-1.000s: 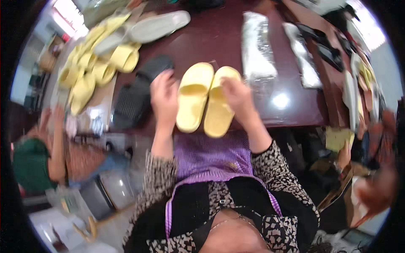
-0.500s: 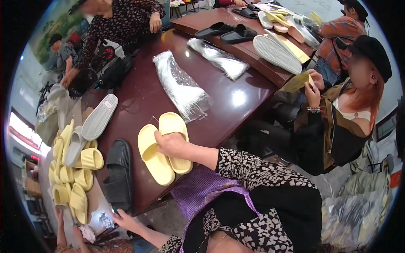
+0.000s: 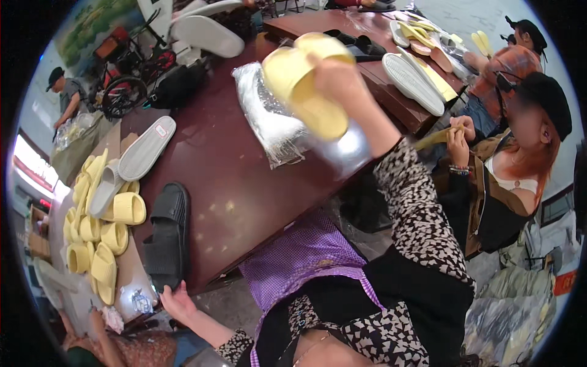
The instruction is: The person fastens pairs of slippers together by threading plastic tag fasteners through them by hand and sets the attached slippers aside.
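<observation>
My right hand [image 3: 339, 76] is raised over the far side of the dark red table, its fingers closed on a pair of yellow slippers [image 3: 321, 113], blurred by motion. Behind and below them lies a clear plastic bag [image 3: 260, 116]. At the table's near left, my left hand [image 3: 178, 304] pinches the near end of a pair of black slippers [image 3: 166, 244], which rest flat on the table.
Left of the black slippers is a heap of yellow slippers [image 3: 104, 272] with grey slippers [image 3: 147, 147] on top. Across the table, a person holds up grey slippers [image 3: 211, 37]. On the right, a seated person handles a yellow piece [image 3: 437, 137]. More slippers [image 3: 413, 82] cover the far-right table.
My right hand has lifted the yellow slippers off the table and carried them away and to the right. My left hand has closed on the black slippers. Grey slippers have appeared across the table.
</observation>
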The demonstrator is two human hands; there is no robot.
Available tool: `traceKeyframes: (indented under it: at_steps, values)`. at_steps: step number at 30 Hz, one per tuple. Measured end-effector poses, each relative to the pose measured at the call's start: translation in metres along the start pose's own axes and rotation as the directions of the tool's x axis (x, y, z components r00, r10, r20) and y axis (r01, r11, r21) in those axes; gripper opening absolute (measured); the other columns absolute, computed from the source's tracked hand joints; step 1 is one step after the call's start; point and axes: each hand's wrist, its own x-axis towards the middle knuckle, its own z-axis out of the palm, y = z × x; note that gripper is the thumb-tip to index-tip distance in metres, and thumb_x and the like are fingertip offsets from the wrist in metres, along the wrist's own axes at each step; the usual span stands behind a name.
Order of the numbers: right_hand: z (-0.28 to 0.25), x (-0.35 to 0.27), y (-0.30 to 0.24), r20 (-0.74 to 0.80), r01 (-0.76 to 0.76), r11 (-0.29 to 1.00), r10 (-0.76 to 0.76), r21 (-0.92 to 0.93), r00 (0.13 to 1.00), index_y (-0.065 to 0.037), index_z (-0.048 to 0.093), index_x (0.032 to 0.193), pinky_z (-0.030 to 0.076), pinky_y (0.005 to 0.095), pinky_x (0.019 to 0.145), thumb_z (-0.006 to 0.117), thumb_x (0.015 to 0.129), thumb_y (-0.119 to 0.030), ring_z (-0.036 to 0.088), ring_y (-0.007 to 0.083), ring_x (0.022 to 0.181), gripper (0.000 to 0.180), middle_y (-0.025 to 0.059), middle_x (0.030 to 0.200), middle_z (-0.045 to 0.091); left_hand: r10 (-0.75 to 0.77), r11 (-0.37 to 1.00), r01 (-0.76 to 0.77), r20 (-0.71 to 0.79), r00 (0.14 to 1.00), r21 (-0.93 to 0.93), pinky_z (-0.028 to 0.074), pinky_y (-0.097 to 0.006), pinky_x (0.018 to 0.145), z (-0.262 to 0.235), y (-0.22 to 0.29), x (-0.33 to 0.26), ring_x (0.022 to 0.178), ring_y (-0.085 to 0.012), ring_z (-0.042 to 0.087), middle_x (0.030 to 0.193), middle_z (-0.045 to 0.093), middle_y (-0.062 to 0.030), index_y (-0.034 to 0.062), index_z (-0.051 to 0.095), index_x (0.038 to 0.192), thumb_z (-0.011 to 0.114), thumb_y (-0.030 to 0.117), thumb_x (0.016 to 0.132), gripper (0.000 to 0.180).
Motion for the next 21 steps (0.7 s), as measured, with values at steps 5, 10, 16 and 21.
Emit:
traceKeyframes:
  at_steps: [5, 10, 16, 21]
  values:
    - [0.014, -0.008, 0.062, -0.300, -0.078, 0.986, 0.120, 0.147, 0.946, -0.005, 0.051, 0.127, 0.051, 0.0297, 0.070, 0.055, 0.091, -0.025, 0.066, 0.0190, 0.080, 0.042, 0.0167, 0.097, 0.067, -0.016, 0.997, 0.019, 0.035, 0.999, -0.074, 0.055, -0.041, 0.066, 0.007, 0.009, -0.011, 0.086, -0.0252, 0.060, 0.103, 0.061, -0.0110, 0.0043, 0.054, 0.110, 0.057, 0.008, 0.087, 0.024]
    - [0.031, -0.058, -0.014, 0.237, -0.234, 0.476, 0.055, 0.848, 0.970, -0.001, 0.050, 0.127, 0.049, 0.0254, 0.070, 0.059, 0.091, -0.026, 0.062, 0.0112, 0.082, 0.044, 0.0093, 0.099, 0.067, -0.037, 0.997, 0.045, 0.145, 0.989, -0.055, 0.054, -0.042, 0.073, 0.021, 0.028, -0.034, 0.097, -0.0237, 0.059, 0.111, 0.061, -0.0085, 0.0075, 0.054, 0.116, 0.058, 0.012, 0.086, 0.031]
    - [0.050, -0.109, -0.130, 0.423, -0.455, -0.263, -0.170, 0.851, 0.890, 0.004, 0.051, 0.124, 0.049, 0.0244, 0.070, 0.057, 0.093, -0.023, 0.060, 0.0110, 0.085, 0.041, 0.0059, 0.099, 0.064, -0.031, 0.998, 0.047, 0.298, 0.954, -0.049, 0.058, -0.038, 0.062, 0.090, 0.031, -0.076, 0.092, -0.0250, 0.064, 0.114, 0.060, -0.0119, 0.0006, 0.049, 0.122, 0.054, 0.009, 0.087, 0.036]
    - [0.059, -0.121, -0.173, 0.560, -0.502, -0.595, -0.103, 0.627, 0.822, 0.004, 0.054, 0.119, 0.051, 0.0273, 0.073, 0.053, 0.095, -0.019, 0.062, 0.0143, 0.087, 0.032, 0.0073, 0.100, 0.064, -0.077, 0.996, 0.090, 0.470, 0.880, -0.006, 0.058, -0.038, 0.066, 0.092, 0.018, -0.088, 0.094, -0.0237, 0.064, 0.113, 0.061, -0.0121, -0.0009, 0.049, 0.124, 0.054, 0.007, 0.087, 0.037]
